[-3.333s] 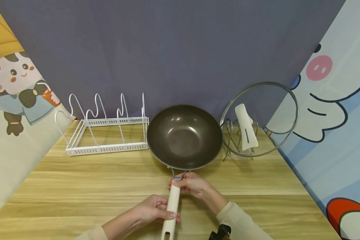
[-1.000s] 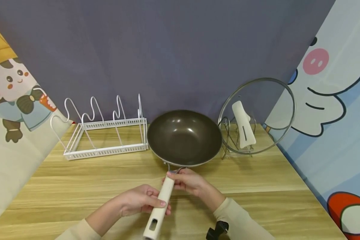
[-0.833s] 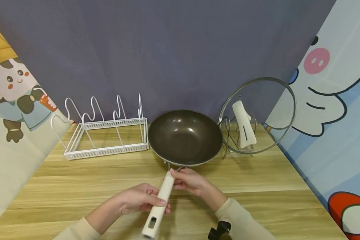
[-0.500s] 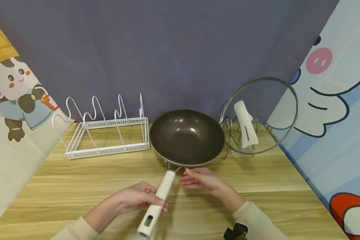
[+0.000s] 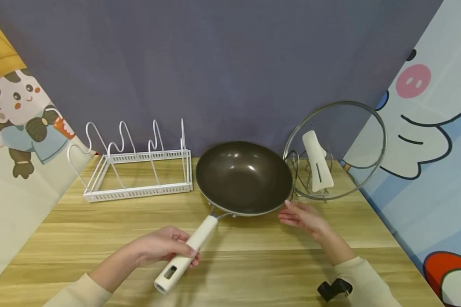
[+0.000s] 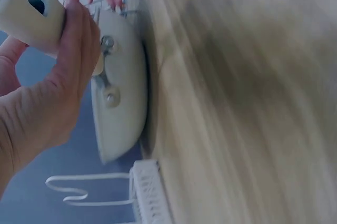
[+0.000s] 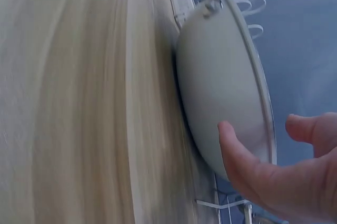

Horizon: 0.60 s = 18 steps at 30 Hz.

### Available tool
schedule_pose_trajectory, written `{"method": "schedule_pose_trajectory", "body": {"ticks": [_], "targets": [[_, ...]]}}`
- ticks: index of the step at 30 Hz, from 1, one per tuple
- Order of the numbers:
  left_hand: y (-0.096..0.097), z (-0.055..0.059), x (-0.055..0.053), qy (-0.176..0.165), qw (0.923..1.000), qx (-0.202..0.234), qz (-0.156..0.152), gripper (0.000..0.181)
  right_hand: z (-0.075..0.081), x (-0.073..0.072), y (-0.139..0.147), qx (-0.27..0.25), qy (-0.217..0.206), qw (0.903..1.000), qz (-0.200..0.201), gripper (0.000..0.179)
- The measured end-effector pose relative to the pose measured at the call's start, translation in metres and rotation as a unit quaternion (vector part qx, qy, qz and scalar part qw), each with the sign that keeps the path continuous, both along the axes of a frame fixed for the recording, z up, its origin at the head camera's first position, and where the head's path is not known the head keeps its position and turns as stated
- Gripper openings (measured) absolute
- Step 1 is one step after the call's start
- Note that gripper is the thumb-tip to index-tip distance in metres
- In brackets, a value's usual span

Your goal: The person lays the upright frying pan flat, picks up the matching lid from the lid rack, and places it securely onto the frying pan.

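Head view: the tabletop runs off the lower edge, as do both sleeves. Black object at the right cuff — cannot be identified. Dark-lined wok covers part of the wire stand, in which a glass lid stands on edge, its cream handle facing out. Left wrist view: wood grain smeared by blur; right hand cut off by the upper edge.

Wok location: mid-tabletop, between the white pan rack and the wire stand, near both. Handle points toward the person's left; whether the base fully touches the wood cannot be told.

Left hand: grip closed round the handle, thumb on top, fingers beneath. Right hand: grip wide, fingers extended beside the wok's near-right rim — contact unclear.
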<state>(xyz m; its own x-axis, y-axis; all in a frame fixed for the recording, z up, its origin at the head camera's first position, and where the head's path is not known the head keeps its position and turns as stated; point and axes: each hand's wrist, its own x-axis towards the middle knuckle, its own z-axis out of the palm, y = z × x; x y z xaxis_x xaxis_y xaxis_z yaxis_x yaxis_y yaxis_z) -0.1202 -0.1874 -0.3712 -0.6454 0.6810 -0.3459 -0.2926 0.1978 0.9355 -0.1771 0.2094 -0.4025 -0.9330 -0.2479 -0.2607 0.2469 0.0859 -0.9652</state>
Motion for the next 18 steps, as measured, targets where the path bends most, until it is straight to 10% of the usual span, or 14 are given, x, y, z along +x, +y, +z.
{"method": "schedule_pose_trajectory", "body": {"ticks": [5,11,18], "targets": [[-0.011,0.011,-0.003,0.082,0.9933,-0.076,0.029,0.046,-0.001,-0.006,0.01,0.001,0.013,0.9997,-0.02,0.066],[-0.016,0.021,0.0,0.203,0.9606,-0.18,0.06,0.047,-0.001,-0.008,0.009,-0.001,0.015,0.9995,-0.027,0.064],[-0.02,0.025,0.002,0.283,0.9361,-0.201,0.059,0.044,-0.003,-0.009,0.004,-0.018,0.018,0.9991,-0.033,0.059]]}}
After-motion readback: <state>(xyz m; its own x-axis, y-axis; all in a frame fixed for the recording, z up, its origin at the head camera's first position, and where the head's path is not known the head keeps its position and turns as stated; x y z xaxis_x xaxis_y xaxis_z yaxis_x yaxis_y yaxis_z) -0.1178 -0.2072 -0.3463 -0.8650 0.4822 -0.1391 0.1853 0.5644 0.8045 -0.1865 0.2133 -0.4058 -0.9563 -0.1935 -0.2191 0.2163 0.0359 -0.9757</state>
